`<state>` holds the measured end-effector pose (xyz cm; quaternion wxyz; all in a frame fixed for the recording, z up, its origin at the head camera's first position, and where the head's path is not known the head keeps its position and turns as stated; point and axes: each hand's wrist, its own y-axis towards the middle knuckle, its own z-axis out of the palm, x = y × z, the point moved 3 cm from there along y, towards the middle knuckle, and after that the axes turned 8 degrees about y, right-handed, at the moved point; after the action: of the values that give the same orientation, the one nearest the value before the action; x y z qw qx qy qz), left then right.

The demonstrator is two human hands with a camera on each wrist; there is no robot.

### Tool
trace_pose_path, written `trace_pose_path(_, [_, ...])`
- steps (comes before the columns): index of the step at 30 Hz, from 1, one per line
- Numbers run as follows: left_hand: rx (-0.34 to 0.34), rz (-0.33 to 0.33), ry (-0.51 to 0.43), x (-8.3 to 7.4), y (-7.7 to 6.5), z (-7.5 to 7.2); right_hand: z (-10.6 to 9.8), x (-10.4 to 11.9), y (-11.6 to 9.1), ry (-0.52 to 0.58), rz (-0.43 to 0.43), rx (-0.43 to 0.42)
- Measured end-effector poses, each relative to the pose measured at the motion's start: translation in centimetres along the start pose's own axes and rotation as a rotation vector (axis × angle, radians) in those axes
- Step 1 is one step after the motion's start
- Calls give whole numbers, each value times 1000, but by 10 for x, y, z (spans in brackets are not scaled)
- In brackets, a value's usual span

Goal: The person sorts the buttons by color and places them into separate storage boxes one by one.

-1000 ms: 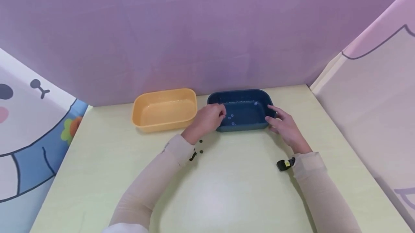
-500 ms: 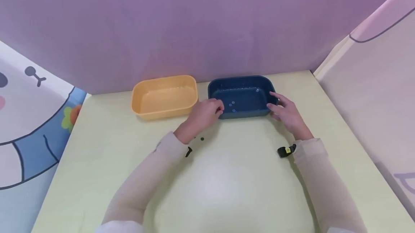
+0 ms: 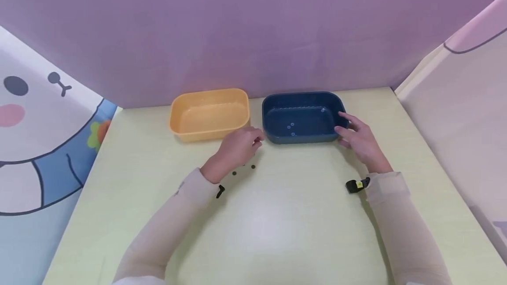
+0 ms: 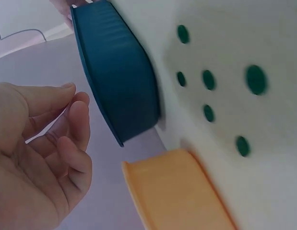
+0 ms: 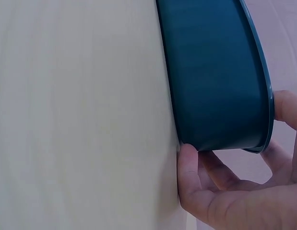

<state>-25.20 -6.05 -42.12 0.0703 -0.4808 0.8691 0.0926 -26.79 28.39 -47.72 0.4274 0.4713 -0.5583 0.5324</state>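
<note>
My left hand [image 3: 237,146] hovers over the table in front of the gap between the yellow box [image 3: 210,135] and the dark blue box [image 3: 303,139]. In the left wrist view its thumb and index fingertips come close together, other fingers loosely curled; nothing shows between them. Small dark green discs [image 4: 208,80] lie scattered on the table below it, some hidden by the hand in the head view. Around the right end of the blue box, my right hand [image 3: 358,139] holds the wall with thumb and fingers. Several small pale rings [image 3: 293,134] show on the blue box's floor.
Both boxes stand side by side at the back of the pale table [image 3: 273,227], near a purple backdrop [image 3: 253,34]. Printed panels [image 3: 35,144] flank the table. Dark wrist-worn devices [image 3: 356,185] hang beside the sleeves.
My left hand has moved out from over the blue box's left end, leftward and nearer. More discs are uncovered. The right hand keeps its hold on the box; the head view has shifted slightly.
</note>
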Motion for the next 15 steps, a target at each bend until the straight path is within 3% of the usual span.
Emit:
trace_pose_path(7, [-14,-31,-21,12,-11,6,-1,1,-1,0,-8,-5])
trace_pose_path(15, [18,-77,-47,17,-19,15,0,1,0,1,-3,1])
